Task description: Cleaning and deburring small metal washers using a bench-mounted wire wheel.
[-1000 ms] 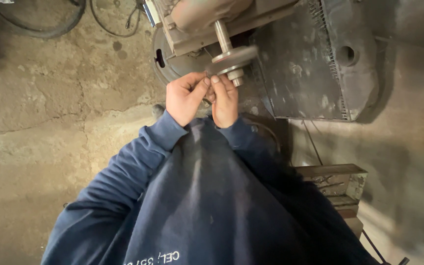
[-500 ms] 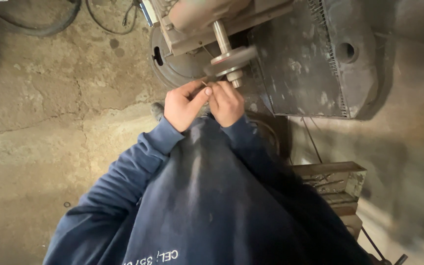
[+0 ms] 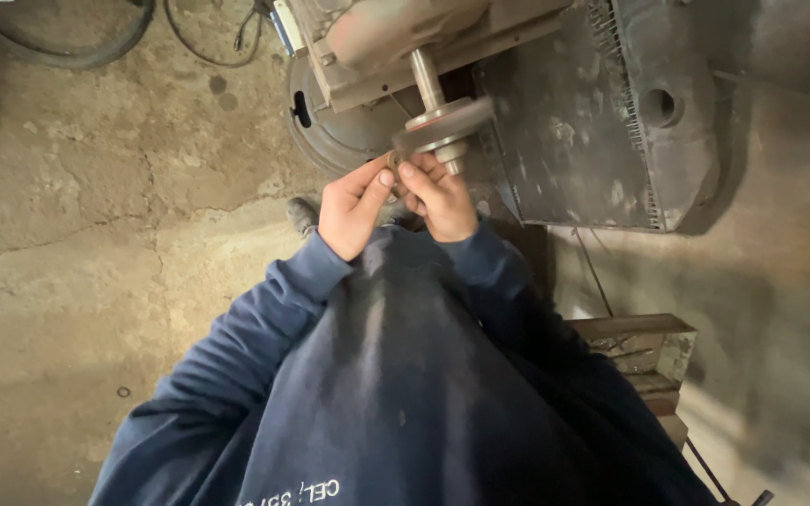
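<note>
Both hands together: left hand (image 3: 353, 208) & right hand (image 3: 441, 199) pinch small ring (image 3: 394, 161) under flanged shaft (image 3: 442, 122).

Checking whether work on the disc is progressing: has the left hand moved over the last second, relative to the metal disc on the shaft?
Cannot tell. The left hand sits just below-left of the metal disc, fingertips meeting the right hand, as before.

A small part pinched between the left hand (image 3: 353, 208) and right hand (image 3: 441, 199) is mostly covered by fingertips and too small to identify. The machine (image 3: 405, 37) is cut off by the top edge, as are the cables (image 3: 96, 52) on the floor. A shoe (image 3: 302, 215) peeks out behind the left wrist, mostly hidden.
</note>
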